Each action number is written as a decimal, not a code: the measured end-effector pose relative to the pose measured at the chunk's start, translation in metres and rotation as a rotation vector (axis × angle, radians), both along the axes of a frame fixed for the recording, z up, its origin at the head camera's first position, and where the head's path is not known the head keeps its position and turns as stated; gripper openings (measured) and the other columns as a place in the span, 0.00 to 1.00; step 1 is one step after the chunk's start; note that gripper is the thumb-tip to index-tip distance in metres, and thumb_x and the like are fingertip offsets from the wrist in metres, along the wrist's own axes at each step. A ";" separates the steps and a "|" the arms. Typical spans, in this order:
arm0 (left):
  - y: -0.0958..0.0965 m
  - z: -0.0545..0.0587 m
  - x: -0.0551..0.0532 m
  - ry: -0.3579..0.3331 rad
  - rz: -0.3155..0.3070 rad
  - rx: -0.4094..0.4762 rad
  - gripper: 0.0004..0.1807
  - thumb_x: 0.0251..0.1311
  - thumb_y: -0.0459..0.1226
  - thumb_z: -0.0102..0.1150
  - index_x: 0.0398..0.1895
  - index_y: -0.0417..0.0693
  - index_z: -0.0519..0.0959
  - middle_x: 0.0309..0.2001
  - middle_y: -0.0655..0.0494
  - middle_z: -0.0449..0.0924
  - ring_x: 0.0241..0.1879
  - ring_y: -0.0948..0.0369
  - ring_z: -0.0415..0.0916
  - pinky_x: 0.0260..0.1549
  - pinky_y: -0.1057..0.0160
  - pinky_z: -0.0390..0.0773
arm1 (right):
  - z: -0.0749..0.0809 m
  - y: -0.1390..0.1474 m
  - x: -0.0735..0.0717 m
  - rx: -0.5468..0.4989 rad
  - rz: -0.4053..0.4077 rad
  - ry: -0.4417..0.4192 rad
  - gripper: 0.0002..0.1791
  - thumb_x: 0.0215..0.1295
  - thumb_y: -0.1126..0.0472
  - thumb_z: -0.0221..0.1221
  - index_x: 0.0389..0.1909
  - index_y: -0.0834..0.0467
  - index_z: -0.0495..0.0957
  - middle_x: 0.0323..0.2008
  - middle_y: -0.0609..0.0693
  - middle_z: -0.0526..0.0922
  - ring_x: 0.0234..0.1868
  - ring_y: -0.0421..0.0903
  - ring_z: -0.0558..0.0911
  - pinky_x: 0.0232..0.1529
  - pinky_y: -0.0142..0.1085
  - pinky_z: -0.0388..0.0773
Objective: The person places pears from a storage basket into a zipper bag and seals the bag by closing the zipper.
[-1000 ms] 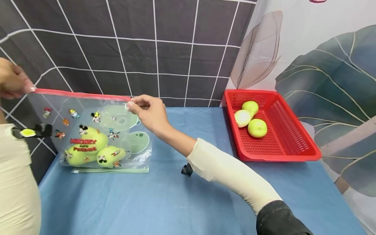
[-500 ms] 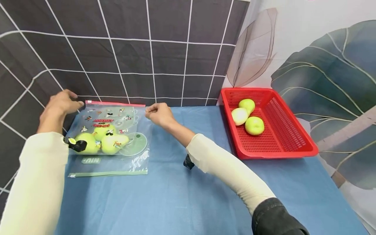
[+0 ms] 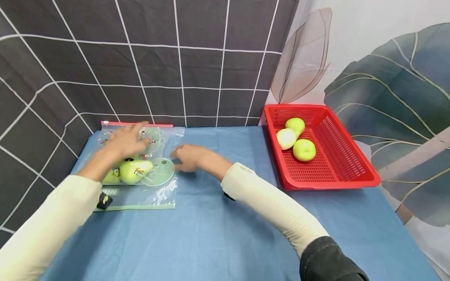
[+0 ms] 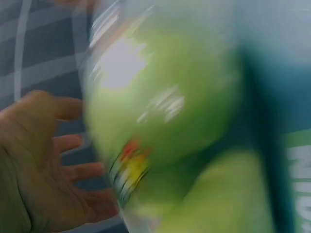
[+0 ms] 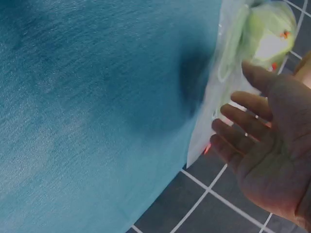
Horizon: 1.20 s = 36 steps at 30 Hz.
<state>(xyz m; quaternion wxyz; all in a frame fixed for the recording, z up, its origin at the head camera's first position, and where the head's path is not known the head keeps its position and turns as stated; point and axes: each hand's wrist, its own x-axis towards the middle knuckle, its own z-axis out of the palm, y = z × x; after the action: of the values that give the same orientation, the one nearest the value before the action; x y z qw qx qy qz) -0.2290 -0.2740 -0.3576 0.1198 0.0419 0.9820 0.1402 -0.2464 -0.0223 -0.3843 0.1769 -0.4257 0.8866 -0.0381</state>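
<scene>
A clear zip bag (image 3: 159,130) with a red top strip and cartoon figures lies at the back left of the blue table. Inside it are pears (image 3: 133,172), partly hidden by my left arm. Beneath lies another clear bag (image 3: 154,201) with a green zipper strip. My left hand (image 3: 124,142) hovers over or touches the upper bag; the head view does not settle which. Its fingers spread loosely beside the bagged fruit (image 4: 160,97) in the blurred left wrist view. My right hand (image 3: 191,157), fingers loosely extended and holding nothing, is by the bags' right edge.
A red plastic basket (image 3: 337,184) stands at the right with three yellow-green fruits (image 3: 304,150) in its left part. Dark gridded cloth (image 3: 204,70) rises behind the blue table (image 3: 211,234). A patterned curtain (image 3: 397,97) hangs at the right.
The red-topped bag was held up by both hands, then laid down and released. My left hand has moved right over it. My right hand has come down slightly beside it.
</scene>
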 end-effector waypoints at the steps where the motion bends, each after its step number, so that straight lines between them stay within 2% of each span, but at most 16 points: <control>1: 0.010 -0.005 0.005 0.006 -0.016 -0.013 0.43 0.86 0.55 0.45 0.94 0.48 0.48 0.88 0.21 0.42 0.84 0.12 0.39 0.81 0.10 0.39 | 0.001 -0.001 0.005 0.042 -0.003 -0.003 0.33 0.87 0.45 0.60 0.83 0.55 0.73 0.82 0.53 0.77 0.85 0.51 0.75 0.90 0.41 0.70; 5: 0.037 -0.022 0.023 0.010 -0.052 -0.084 0.41 0.84 0.56 0.44 0.94 0.56 0.52 0.91 0.27 0.37 0.85 0.12 0.28 0.80 0.08 0.30 | -0.005 -0.003 0.015 0.166 -0.017 -0.022 0.47 0.84 0.30 0.55 0.93 0.48 0.56 0.93 0.48 0.57 0.93 0.51 0.57 0.95 0.45 0.58; 8: 0.044 -0.031 0.030 0.029 -0.044 -0.119 0.41 0.82 0.56 0.46 0.93 0.58 0.57 0.91 0.27 0.38 0.85 0.13 0.25 0.79 0.07 0.28 | -0.014 -0.004 0.017 0.204 -0.028 -0.038 0.55 0.81 0.23 0.53 0.95 0.44 0.44 0.95 0.45 0.45 0.96 0.52 0.46 0.97 0.48 0.49; 11: 0.045 -0.039 0.034 0.050 -0.040 -0.142 0.40 0.80 0.57 0.47 0.92 0.59 0.60 0.91 0.27 0.40 0.85 0.12 0.24 0.77 0.05 0.26 | -0.021 -0.003 0.017 0.228 -0.037 -0.044 0.57 0.78 0.20 0.52 0.95 0.41 0.39 0.95 0.42 0.40 0.96 0.50 0.40 0.98 0.47 0.43; 18: 0.045 -0.045 0.035 0.062 -0.022 -0.133 0.40 0.80 0.57 0.49 0.91 0.58 0.62 0.91 0.28 0.42 0.84 0.11 0.26 0.73 0.02 0.24 | -0.019 0.006 0.020 0.300 -0.067 -0.055 0.58 0.78 0.18 0.49 0.95 0.39 0.36 0.95 0.38 0.35 0.96 0.45 0.34 0.99 0.47 0.35; 23: 0.041 -0.045 0.035 0.058 0.002 -0.126 0.41 0.80 0.59 0.49 0.91 0.58 0.62 0.91 0.28 0.43 0.83 0.10 0.27 0.72 0.02 0.25 | -0.009 0.023 0.026 0.343 -0.088 -0.076 0.57 0.80 0.20 0.49 0.95 0.41 0.34 0.95 0.40 0.33 0.96 0.46 0.34 0.99 0.48 0.35; 29: 0.030 -0.046 0.036 0.043 0.015 -0.126 0.42 0.79 0.60 0.50 0.91 0.58 0.61 0.91 0.27 0.43 0.84 0.11 0.25 0.72 0.02 0.23 | -0.007 0.050 0.030 0.329 -0.103 -0.107 0.58 0.81 0.25 0.54 0.95 0.45 0.34 0.95 0.44 0.33 0.96 0.49 0.33 0.99 0.49 0.35; 33: 0.021 -0.045 0.037 0.032 0.008 -0.113 0.42 0.80 0.60 0.49 0.91 0.57 0.60 0.90 0.27 0.42 0.83 0.10 0.24 0.72 0.02 0.21 | -0.007 0.069 0.032 0.324 -0.110 -0.108 0.59 0.81 0.27 0.56 0.95 0.48 0.35 0.95 0.46 0.33 0.96 0.52 0.34 0.99 0.49 0.38; 36: 0.013 -0.045 0.039 0.030 0.002 -0.105 0.42 0.81 0.59 0.49 0.92 0.56 0.59 0.90 0.26 0.43 0.83 0.10 0.24 0.71 0.02 0.20 | -0.004 0.084 0.034 0.365 -0.127 -0.091 0.60 0.81 0.28 0.58 0.95 0.50 0.35 0.95 0.48 0.34 0.96 0.53 0.35 0.98 0.49 0.41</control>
<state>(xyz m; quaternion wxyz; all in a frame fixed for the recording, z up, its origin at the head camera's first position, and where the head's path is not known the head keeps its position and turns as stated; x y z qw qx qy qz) -0.1900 -0.2612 -0.4025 0.1072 0.0365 0.9897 0.0878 -0.2122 0.0622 -0.3885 0.2884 -0.3277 0.8949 0.0929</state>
